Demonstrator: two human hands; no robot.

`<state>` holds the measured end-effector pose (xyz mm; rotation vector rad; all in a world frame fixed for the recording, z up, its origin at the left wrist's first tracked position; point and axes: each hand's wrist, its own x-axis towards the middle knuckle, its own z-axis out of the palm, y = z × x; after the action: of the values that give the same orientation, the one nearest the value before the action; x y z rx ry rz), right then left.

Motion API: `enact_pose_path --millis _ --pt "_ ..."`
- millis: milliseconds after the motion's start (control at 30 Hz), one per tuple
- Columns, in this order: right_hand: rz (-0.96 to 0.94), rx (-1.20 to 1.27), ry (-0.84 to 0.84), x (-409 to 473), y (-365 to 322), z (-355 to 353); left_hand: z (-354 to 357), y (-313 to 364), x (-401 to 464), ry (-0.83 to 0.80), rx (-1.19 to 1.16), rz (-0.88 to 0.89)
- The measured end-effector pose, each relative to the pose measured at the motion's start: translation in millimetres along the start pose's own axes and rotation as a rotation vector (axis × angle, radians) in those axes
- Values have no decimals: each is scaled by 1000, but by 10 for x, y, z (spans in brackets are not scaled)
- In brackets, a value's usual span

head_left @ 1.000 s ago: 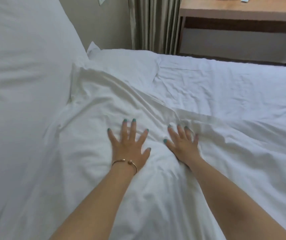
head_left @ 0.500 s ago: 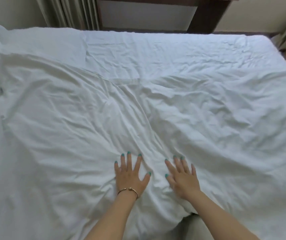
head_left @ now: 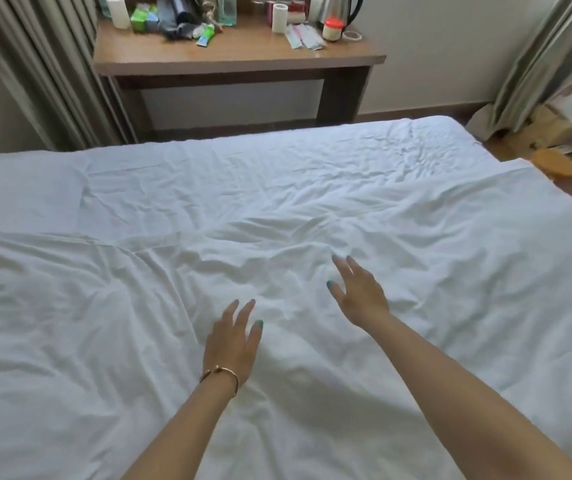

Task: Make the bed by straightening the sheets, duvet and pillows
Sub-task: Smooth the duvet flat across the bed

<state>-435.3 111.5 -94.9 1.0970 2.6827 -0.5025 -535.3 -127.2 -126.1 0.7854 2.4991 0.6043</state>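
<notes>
A: Where is the duvet (head_left: 111, 323) lying?

B: It is lying rumpled across the lower and middle frame, with the bare sheet (head_left: 277, 168) showing beyond it toward the wooden counter (head_left: 236, 60) at the top.

A: And the hands?

B: The left hand (head_left: 232, 344), wearing a bracelet (head_left: 220, 374), is reaching over the duvet at lower centre, its grip wide and holding nothing. The right hand (head_left: 359, 292) is stretching farther up, fingers spread; whether it is touching the fabric is blurred.
</notes>
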Motion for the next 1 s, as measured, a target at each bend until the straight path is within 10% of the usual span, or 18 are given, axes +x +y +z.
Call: enact_pose_path --millis 267,400,533,867,1000 --pt "-272 -146 -218 1765 350 39 270 744 1859 227 -168 -271" --pt "-126 -98 -292 2197 599 508 583 658 2120 -78 282 -582" --pt "-81 -83 -225 2444 642 865 808 504 2233 -104 631 -462" --pt "-197 -216 -370 2832 515 229 337 389 2572 -78 292 -364" --pt "-206 35 -49 3125 498 -213 291 556 2761 314 184 -289"
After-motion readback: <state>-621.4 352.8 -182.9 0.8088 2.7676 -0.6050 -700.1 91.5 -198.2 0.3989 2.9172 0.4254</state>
